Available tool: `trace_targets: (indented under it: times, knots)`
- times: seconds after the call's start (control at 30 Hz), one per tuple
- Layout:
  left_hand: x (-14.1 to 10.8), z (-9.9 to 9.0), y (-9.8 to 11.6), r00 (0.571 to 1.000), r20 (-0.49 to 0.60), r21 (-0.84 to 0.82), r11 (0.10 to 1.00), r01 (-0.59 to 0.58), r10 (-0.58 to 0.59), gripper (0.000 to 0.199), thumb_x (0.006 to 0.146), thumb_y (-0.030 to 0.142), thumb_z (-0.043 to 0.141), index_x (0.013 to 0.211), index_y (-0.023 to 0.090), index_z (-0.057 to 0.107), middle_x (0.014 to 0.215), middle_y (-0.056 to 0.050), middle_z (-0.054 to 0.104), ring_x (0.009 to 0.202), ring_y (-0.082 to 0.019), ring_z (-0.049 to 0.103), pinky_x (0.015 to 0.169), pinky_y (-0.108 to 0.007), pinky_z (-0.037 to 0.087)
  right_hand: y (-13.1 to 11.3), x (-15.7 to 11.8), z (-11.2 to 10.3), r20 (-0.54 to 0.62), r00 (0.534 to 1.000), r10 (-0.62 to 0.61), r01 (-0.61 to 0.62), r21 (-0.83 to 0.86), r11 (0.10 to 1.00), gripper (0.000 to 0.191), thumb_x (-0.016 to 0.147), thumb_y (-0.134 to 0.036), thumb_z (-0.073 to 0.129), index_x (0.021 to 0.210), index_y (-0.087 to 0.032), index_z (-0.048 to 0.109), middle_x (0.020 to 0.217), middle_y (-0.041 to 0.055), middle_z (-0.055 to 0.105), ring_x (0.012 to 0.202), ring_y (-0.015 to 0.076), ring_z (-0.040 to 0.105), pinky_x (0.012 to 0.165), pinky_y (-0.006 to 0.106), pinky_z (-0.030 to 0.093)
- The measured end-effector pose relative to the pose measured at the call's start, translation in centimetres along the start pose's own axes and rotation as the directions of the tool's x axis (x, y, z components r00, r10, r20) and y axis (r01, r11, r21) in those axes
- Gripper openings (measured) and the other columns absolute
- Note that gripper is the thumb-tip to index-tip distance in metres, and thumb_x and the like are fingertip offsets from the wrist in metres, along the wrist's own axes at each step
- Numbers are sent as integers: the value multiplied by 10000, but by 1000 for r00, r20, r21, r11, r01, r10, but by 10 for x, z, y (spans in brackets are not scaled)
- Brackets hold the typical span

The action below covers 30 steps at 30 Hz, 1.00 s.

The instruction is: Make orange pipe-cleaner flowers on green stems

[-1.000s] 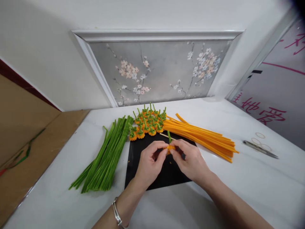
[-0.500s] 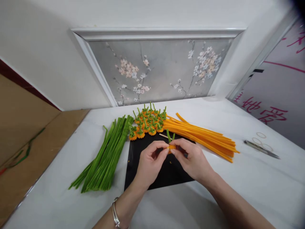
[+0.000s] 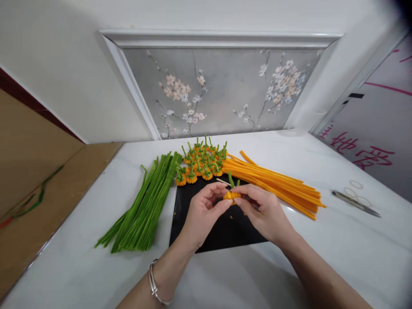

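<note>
Between my fingertips is a small orange pipe-cleaner pumpkin with green stem ends sticking up from it. My left hand pinches its left side with thumb and fingers. From the right, my right hand grips it the same way. Both hands hover over a black mat. A thin pale stick lies just behind the piece, partly hidden by the hands. Behind the mat stands a cluster of finished-looking orange pumpkins with green tops and upright stems.
Green pipe cleaners lie bundled at left, and orange pipe cleaners at right. Tweezers and several rubber bands rest on the far right of the white table. Cardboard borders the left edge; a wall panel rises behind.
My left fingers have loosened and shifted, so more of the orange pumpkin shows between the hands. The whole view has shifted slightly.
</note>
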<state>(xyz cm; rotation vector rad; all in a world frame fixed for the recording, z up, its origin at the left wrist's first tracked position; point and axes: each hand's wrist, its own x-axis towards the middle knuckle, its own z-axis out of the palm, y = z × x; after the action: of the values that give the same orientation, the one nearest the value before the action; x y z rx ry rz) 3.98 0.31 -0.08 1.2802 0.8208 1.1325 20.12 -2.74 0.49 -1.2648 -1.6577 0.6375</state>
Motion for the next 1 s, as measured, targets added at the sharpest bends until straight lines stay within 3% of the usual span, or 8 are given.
trace_targets:
  times: [0.1,0.2,0.33,0.5,0.77,0.83,0.9,1.0]
  knots:
    - [0,0,1,998,52,28,999,-42,40,279,716,175,744,981,198,661,1004,-41,678,959,-168,630,860,-288,531,0,-1,-1,-12,994,111,-110,88,990,192,868,-313,577,1008,-202,648,854,44,682,644,144,600,576,255,482]
    - [-1,1,1,999,50,63,998,-23,19,202,768,239,712,961,188,682,953,-45,681,895,-165,633,818,-285,539,-1,-1,0,-18,988,156,-153,109,982,176,845,-322,601,958,-192,636,783,24,656,585,124,568,536,240,470]
    - [-3,2,3,997,2,-10,997,75,-74,173,796,312,684,873,158,692,867,-47,659,804,-153,621,763,-289,554,0,-2,2,-30,996,82,-81,24,996,113,851,-289,586,911,-206,633,822,32,671,675,148,610,606,254,496]
    - [-4,5,7,971,49,-181,954,241,-236,161,755,301,718,760,158,644,783,-5,580,740,-108,572,713,-239,547,1,-5,5,-21,1000,-14,13,-80,997,93,866,-254,546,902,-219,624,856,31,686,673,154,619,644,273,512]
    - [-6,9,5,950,16,-344,891,298,-312,157,749,286,723,755,151,643,761,8,596,691,-87,580,687,-223,538,0,-6,8,-22,999,-37,35,-83,996,106,879,-251,537,914,-215,631,908,47,696,768,175,647,684,285,525]
    - [-7,10,4,960,-47,-266,930,254,-276,144,767,295,703,792,167,642,777,11,605,709,-100,593,685,-238,546,0,-5,7,-20,999,27,-28,-41,999,111,868,-279,567,908,-206,641,892,49,699,752,173,646,669,280,527]
    - [-8,10,2,983,-108,-48,989,143,-147,129,811,305,654,810,176,655,779,3,627,720,-117,602,692,-252,547,0,-5,7,-9,992,123,-122,39,992,154,860,-333,589,905,-199,649,853,47,694,674,159,630,600,262,523]
    - [-11,10,0,994,-57,299,951,-76,98,140,849,286,607,907,188,688,867,-31,684,786,-152,632,729,-264,540,0,-4,5,16,975,224,-223,171,960,235,848,-407,603,920,-190,654,805,38,675,548,122,568,488,231,495]
